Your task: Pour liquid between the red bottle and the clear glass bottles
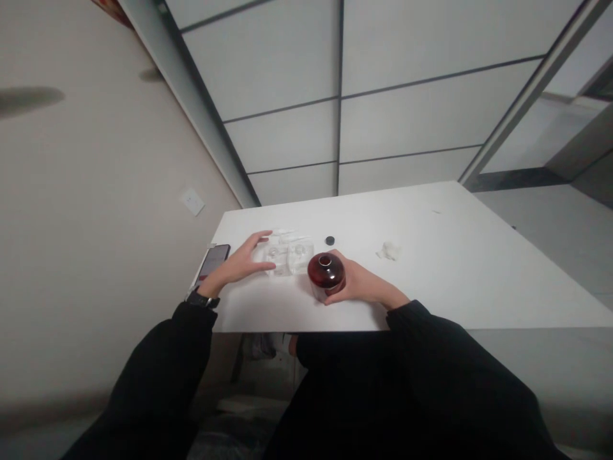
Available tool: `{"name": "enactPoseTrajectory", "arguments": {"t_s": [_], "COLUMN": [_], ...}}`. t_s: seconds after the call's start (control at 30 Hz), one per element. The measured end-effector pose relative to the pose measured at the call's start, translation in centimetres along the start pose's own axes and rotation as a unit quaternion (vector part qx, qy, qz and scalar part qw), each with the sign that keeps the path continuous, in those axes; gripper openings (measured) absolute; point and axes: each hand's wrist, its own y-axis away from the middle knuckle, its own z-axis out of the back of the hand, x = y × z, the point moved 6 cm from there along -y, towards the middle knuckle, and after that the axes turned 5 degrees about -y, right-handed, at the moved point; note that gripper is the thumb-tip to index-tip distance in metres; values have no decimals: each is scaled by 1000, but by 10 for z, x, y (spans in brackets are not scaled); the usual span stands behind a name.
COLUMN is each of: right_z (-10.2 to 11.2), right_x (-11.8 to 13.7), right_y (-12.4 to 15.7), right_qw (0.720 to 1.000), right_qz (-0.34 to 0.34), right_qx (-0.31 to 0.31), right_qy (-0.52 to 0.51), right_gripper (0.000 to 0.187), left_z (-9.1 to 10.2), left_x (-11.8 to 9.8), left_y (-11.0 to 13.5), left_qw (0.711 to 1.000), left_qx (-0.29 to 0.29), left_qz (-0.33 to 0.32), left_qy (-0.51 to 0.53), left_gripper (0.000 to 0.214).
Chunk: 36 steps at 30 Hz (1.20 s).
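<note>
My right hand (357, 280) is wrapped round a dark red-brown glass bottle (327, 273) with a pale label and an uncapped round mouth. The bottle is near the table's front edge, roughly upright; whether its base touches the table I cannot tell. My left hand (244, 259) has thumb and fingers spread at the left side of a clear plastic container (288, 258) with round shapes in it. Whether the fingertips touch the container is unclear. A small black cap (330, 241) lies just beyond the bottle. Thin clear pieces (286, 234) lie behind the container.
A crumpled white tissue (389, 250) lies right of the cap on the white table (479, 268). A phone (215, 260) rests at the table's left edge, by the wall. White panelled doors (287, 140) stand behind the table.
</note>
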Motion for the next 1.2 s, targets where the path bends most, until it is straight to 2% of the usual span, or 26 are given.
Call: {"name": "enactPoseTrajectory", "arguments": {"t_s": [0.1,0.2,0.37,0.5,0.63,0.8,1.0,1.2], "right_z": [-8,-12,-18,-20,-21,-25,-27,-28], "right_x": [1,1,1,1,1,3,7,10], "right_y": [-1,-1,-2,-2,1,3,1,0], "right_qw": [1000,999,999,999,998,998,999,999], "right_qz": [-14,-31,-42,-39,-45,-41,-16,-4], "right_qx": [8,13,16,8,-2,-1,-4,2], "right_qy": [-2,1,10,24,41,42,42,42], "right_gripper": [89,85,84,82,84,85,92,93], "left_z": [-24,-37,-43,-39,-25,2,19,28], "left_x": [17,27,39,38,23,-15,-55,-73], "left_y": [12,15,20,33,53,69,66,56], "left_qw": [999,998,994,992,991,995,999,995], "left_qx": [-16,-32,-30,-43,-49,-56,-36,-19], "left_qz": [24,37,54,61,60,38,-13,-52], "left_qy": [17,43,90,106,108,77,5,-86], "left_gripper": [79,75,79,74,74,77,81,84]}}
